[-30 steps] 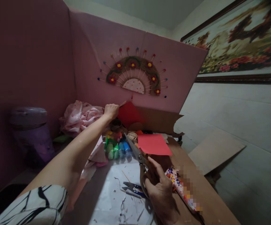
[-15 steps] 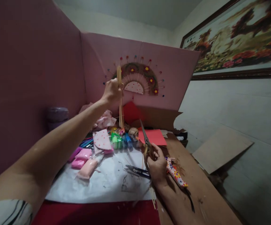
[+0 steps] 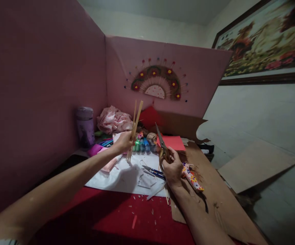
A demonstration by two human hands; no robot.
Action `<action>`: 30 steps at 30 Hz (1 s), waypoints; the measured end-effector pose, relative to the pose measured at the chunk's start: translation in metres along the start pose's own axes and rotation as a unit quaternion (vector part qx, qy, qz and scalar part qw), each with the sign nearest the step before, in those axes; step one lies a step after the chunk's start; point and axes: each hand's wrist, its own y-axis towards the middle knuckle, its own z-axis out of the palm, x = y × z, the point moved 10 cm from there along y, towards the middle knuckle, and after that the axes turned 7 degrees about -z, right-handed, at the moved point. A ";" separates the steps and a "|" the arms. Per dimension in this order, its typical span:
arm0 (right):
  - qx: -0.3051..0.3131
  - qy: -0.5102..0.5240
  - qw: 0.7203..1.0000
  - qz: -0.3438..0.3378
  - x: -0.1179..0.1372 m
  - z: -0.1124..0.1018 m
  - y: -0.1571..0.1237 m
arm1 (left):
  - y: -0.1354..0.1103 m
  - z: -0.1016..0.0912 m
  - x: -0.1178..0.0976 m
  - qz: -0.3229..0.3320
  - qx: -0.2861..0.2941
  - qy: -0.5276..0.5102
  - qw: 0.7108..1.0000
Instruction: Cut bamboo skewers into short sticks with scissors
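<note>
A bundle of thin wooden sticks stands nearly upright in my left hand, its lower ends just above the white sheet. My right hand is closed around the handles of large scissors, blades pointing up and away. Beneath that hand lie small dark-bladed snips on the sheet. A flower-patterned handle-like piece rests just right of my right wrist. Bags of coloured clay and a ball of twine sit beyond the hands.
Against the pink board hangs a half-round flowered piece ringed by pins. A purple tumbler and crumpled pink cloth stand at the back left. Red paper lies behind the scissors. Scraps litter the red cloth; cardboard covers the right side.
My left hand has come down and nearer with the sticks, from in front of the board to just over the white sheet. The right hand still holds the scissors. The view has shifted slightly.
</note>
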 end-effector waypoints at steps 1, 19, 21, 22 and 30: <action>0.000 0.000 1.000 0.000 0.000 0.000 0.000 | -0.005 0.009 0.009 -0.009 0.007 0.012 1.000; -0.005 -0.005 1.000 -0.015 0.000 -0.002 0.004 | 0.025 -0.023 0.135 -0.202 0.031 0.215 0.955; -0.006 -0.002 1.000 -0.014 0.000 -0.002 0.005 | 0.029 -0.028 0.135 -0.205 0.018 0.227 0.952; -0.006 -0.001 1.000 -0.012 0.000 -0.003 0.005 | 0.030 -0.031 0.135 -0.205 0.012 0.232 0.951; -0.009 0.007 1.000 -0.008 -0.003 -0.004 0.006 | 0.005 -0.037 0.123 -0.200 -0.049 0.256 0.944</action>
